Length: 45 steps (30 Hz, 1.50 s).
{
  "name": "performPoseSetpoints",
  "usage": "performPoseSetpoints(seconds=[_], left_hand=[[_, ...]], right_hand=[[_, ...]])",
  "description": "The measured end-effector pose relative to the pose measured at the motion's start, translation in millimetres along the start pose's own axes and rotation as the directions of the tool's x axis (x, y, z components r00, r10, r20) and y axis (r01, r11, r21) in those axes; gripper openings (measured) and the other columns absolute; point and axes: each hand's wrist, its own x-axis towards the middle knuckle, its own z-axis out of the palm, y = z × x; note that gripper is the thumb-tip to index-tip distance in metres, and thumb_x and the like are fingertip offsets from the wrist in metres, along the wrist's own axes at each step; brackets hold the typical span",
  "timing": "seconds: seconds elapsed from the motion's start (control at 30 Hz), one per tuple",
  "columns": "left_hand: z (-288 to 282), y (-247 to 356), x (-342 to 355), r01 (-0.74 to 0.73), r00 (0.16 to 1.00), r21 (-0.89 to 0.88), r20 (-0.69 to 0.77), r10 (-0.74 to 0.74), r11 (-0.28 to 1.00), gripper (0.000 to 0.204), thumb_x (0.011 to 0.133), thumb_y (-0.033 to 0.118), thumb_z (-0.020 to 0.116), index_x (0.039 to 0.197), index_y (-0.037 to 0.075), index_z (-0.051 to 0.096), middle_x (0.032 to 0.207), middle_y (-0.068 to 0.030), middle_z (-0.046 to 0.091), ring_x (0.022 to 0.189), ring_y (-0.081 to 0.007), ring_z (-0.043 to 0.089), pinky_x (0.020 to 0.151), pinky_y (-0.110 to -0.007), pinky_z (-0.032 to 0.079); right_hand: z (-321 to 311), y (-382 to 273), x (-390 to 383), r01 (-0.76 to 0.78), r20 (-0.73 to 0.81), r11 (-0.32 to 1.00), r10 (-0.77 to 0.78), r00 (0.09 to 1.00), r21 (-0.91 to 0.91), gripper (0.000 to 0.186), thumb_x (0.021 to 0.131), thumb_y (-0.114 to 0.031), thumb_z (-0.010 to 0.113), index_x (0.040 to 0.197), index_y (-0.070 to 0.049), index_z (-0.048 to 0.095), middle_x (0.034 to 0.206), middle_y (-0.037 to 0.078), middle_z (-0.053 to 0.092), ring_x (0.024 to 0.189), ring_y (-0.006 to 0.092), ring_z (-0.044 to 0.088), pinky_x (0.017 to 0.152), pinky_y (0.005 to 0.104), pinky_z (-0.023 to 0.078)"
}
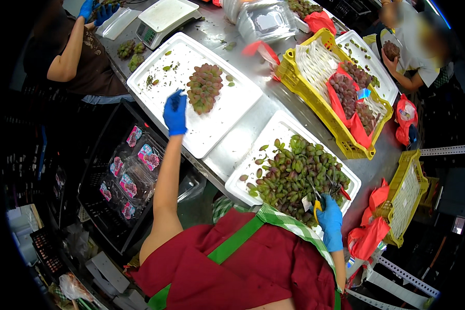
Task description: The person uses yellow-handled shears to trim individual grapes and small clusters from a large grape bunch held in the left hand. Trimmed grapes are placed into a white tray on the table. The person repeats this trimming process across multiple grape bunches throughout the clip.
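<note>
My left hand (175, 113), in a blue glove, is over the left white tray (237, 98), just beside a bunch of reddish-green grapes (204, 88). Its fingers are loosely bent and apart, with nothing visible in them. A few loose grapes and dark bits lie on that tray. My right hand (330, 222), in a lighter blue glove, grips yellow-handled scissors (318, 208). The blades point into a heap of green and purplish grapes (294, 173) in the nearer white tray (236, 187). A small red-handled tool (345, 194) lies at the heap's right edge.
Yellow crates (341, 139) with grapes and red wrapping stand at the right. A scale (168, 18) and clear plastic boxes (266, 23) sit at the back of the metal table. Below left, a black crate (101, 206) holds labelled clear packs. Co-workers (67, 62) stand at both far sides.
</note>
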Motion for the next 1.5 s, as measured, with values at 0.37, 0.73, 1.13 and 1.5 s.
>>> performPoseSetpoints(seconds=[0.37, 0.73, 1.13, 1.5], left_hand=[[68.1, 54.4, -208.5, -0.261, 0.585, 0.176, 0.811, 0.010, 0.949, 0.023, 0.076, 0.012, 0.061, 0.099, 0.011, 0.062, 0.075, -0.0092, 0.059, 0.064, -0.0238, 0.058, 0.057, -0.031, 0.046], [76.7, 45.0, -215.9, -0.553, 0.409, 0.139, 0.904, 0.122, 0.821, 0.027, 0.077, 0.015, 0.059, 0.104, 0.014, 0.058, 0.065, -0.0085, 0.053, 0.058, -0.0266, 0.053, 0.052, -0.037, 0.043], [80.5, 54.6, -215.6, -0.564, 0.398, 0.181, 0.914, 0.074, 0.806, 0.026, 0.076, 0.014, 0.060, 0.102, 0.012, 0.058, 0.066, -0.0087, 0.054, 0.060, -0.0267, 0.054, 0.054, -0.037, 0.043], [80.9, 51.8, -216.7, -0.521, 0.435, 0.172, 0.896, 0.086, 0.836, 0.026, 0.076, 0.012, 0.060, 0.102, 0.011, 0.060, 0.067, -0.0080, 0.055, 0.058, -0.0239, 0.054, 0.053, -0.034, 0.044]], right_hand=[[-22.6, -9.1, 7.5, 0.020, 0.126, 0.930, 0.029, 0.992, -0.368, 0.070, 0.068, -0.024, 0.065, 0.127, -0.002, 0.034, 0.076, 0.016, 0.061, 0.065, 0.0330, 0.060, 0.055, 0.0432, 0.046], [-80.1, -2.2, 222.0, 0.160, -0.633, 0.972, -0.232, 0.738, -0.169, 0.084, 0.063, -0.024, 0.074, 0.133, -0.013, 0.027, 0.128, 0.023, 0.036, 0.108, 0.0406, 0.045, 0.090, 0.0423, 0.040], [-81.4, 65.0, 277.6, 0.092, -0.484, 0.991, -0.036, 0.874, 0.093, 0.116, 0.048, -0.028, 0.081, 0.140, -0.014, 0.011, 0.118, 0.025, 0.044, 0.103, 0.0379, 0.049, 0.086, 0.0408, 0.043], [-134.2, 89.0, 257.5, -0.091, 0.070, 0.102, 0.195, 0.978, 0.991, 0.067, 0.068, -0.018, 0.072, 0.124, 0.003, 0.041, 0.116, 0.016, 0.053, 0.102, 0.0217, 0.055, 0.084, 0.0329, 0.046]])
